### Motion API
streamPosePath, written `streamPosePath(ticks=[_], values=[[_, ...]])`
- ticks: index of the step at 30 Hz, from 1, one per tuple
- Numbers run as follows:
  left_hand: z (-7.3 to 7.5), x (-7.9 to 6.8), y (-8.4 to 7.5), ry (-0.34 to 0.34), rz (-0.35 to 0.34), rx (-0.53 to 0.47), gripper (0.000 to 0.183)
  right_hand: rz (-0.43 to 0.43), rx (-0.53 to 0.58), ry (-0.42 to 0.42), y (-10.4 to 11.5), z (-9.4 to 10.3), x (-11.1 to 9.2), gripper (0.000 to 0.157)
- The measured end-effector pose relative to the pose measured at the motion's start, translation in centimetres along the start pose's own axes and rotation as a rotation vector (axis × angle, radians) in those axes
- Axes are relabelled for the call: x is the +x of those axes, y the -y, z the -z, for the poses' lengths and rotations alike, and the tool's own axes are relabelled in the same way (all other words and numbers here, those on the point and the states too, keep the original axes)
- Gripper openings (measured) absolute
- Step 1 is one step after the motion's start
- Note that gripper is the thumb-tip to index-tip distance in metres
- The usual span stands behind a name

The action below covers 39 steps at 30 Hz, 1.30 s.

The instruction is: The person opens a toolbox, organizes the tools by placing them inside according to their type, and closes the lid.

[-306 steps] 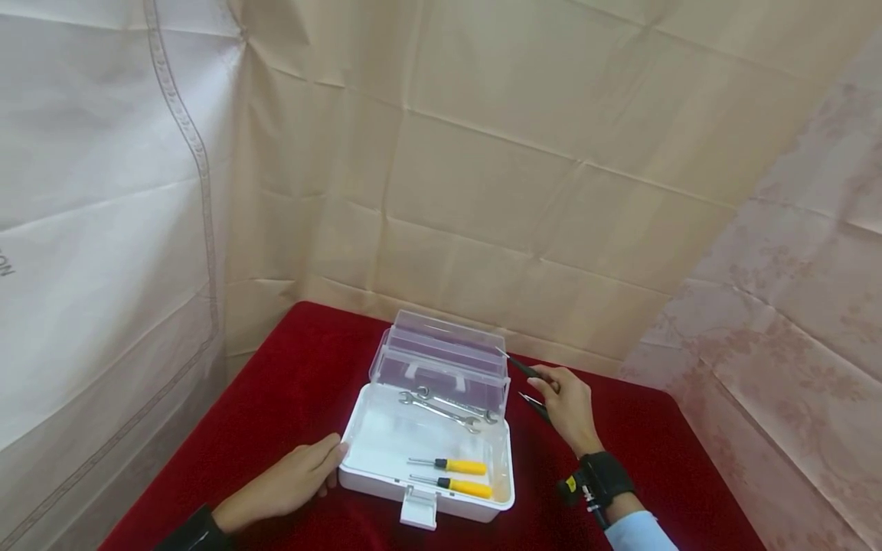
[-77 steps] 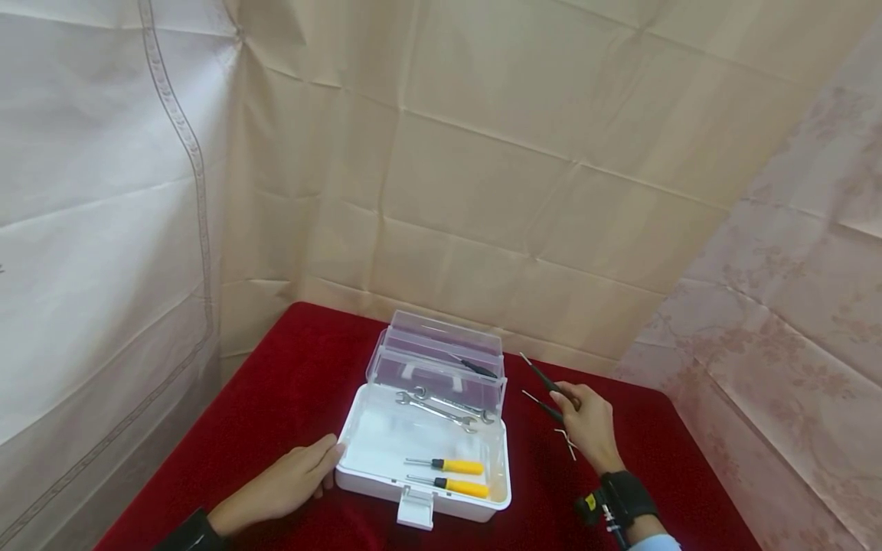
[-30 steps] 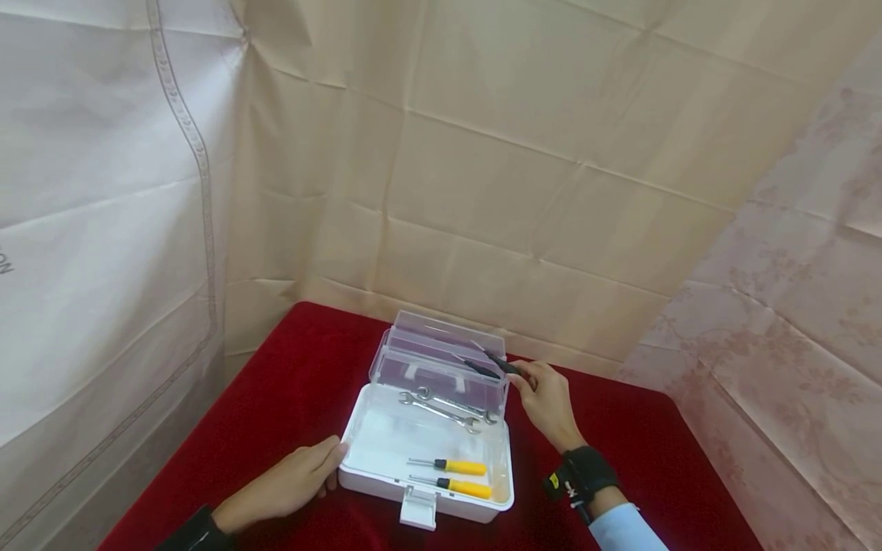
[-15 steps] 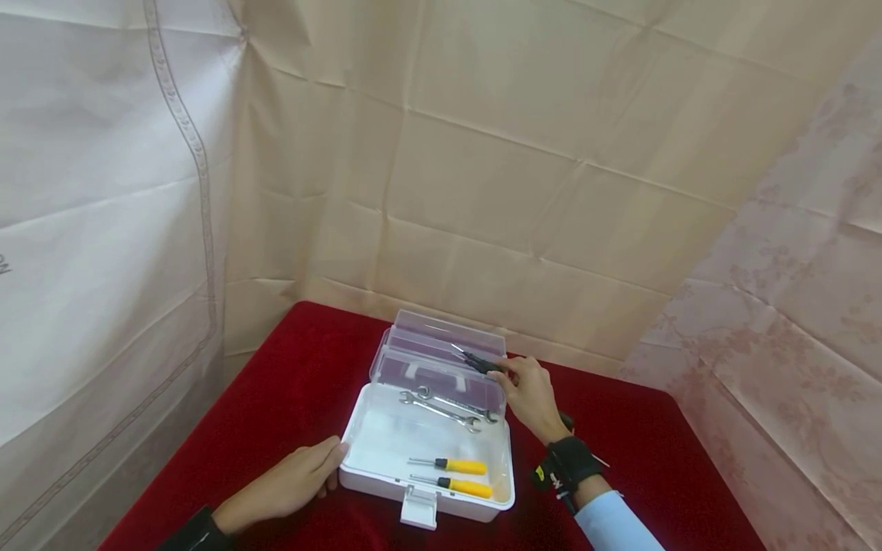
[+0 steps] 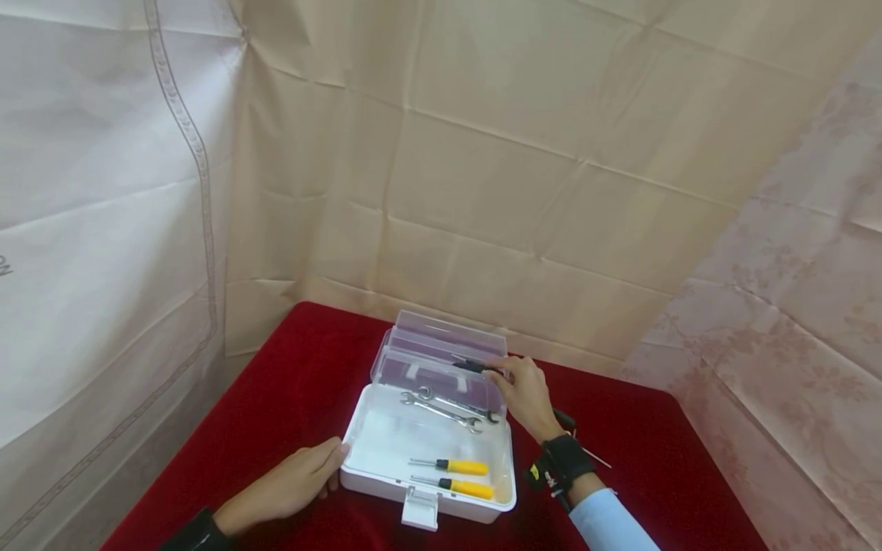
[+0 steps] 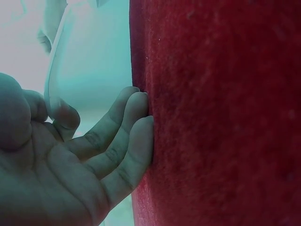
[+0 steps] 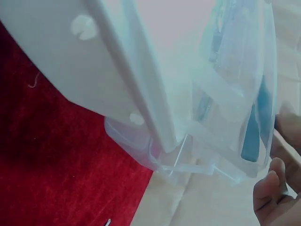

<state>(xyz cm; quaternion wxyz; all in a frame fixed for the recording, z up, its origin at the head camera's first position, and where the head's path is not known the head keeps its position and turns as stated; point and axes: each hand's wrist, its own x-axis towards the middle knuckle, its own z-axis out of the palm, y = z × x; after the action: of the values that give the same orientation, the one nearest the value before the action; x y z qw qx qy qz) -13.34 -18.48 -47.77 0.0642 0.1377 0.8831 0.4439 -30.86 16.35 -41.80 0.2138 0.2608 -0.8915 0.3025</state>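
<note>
A white toolbox (image 5: 386,476) stands open on the red cloth, its clear lid (image 5: 441,321) tipped back. My left hand (image 5: 292,480) holds its left side, thumb at the rim and fingers along the outer wall; in the left wrist view the fingertips (image 6: 141,134) also meet the cloth. My right hand (image 5: 527,394) pinches the end of a slim black-handled tool (image 5: 474,368) with a thin metal tip, low over the lid's compartment. The right wrist view shows two dark handles (image 7: 251,141) side by side through the clear plastic. The right fingertips lie right at the lid's edge.
Inside the box are two open-end wrenches (image 5: 444,412) and two yellow-handled screwdrivers (image 5: 467,467). A dark handle (image 5: 565,419) and a thin metal rod (image 5: 596,458) lie on the cloth, partly behind the right wrist. The box's latch (image 5: 419,509) hangs down in front. Fabric walls surround the table.
From the table's right side, my right hand has carried a second black-handled tool to the lid and lowered it beside the first. The left hand stays at the box.
</note>
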Motion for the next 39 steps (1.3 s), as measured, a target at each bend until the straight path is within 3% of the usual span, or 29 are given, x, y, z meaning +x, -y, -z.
streamPosePath(ticks=[4, 7, 9, 14, 16, 19, 24, 29, 34, 39], values=[[0.0, -0.1, 0.0, 0.006, 0.001, -0.006, 0.036, -0.014, 0.004, -0.059, -0.6, 0.6, -0.5, 0.019], [0.0, -0.1, -0.1, 0.005, -0.004, 0.002, 0.036, -0.103, -0.028, -0.11, -2.1, 2.0, -1.1, 0.021], [0.2, -0.1, -0.2, 0.001, -0.007, 0.01, 0.035, -0.184, -0.073, -0.1, -3.8, 3.3, -1.6, 0.022], [0.6, 0.0, -0.4, -0.016, -0.006, 0.018, 0.034, -0.367, -0.178, 0.111, -9.5, 5.6, -4.2, 0.029], [0.6, 0.1, -0.4, -0.021, -0.003, 0.021, 0.034, -0.437, -0.172, 0.21, -11.5, 5.8, -5.4, 0.034], [0.6, 0.1, -0.4, -0.015, 0.0, 0.016, 0.035, -0.502, -0.155, 0.276, -13.5, 5.6, -6.9, 0.039], [0.4, 0.0, -0.2, 0.012, 0.0, -0.002, 0.034, -0.494, -0.2, 0.218, -14.5, 5.1, -8.2, 0.036], [0.3, -0.1, -0.1, 0.023, 0.007, -0.007, 0.034, -0.497, -0.288, 0.185, -14.0, 3.9, -8.0, 0.036], [0.5, 0.0, -0.1, 0.026, 0.013, -0.014, 0.035, -0.392, -0.393, 0.125, -13.1, 2.5, -7.0, 0.04], [0.4, 0.1, -0.2, 0.025, 0.01, -0.017, 0.035, -0.309, -0.476, 0.142, -12.7, 1.9, -6.8, 0.035]])
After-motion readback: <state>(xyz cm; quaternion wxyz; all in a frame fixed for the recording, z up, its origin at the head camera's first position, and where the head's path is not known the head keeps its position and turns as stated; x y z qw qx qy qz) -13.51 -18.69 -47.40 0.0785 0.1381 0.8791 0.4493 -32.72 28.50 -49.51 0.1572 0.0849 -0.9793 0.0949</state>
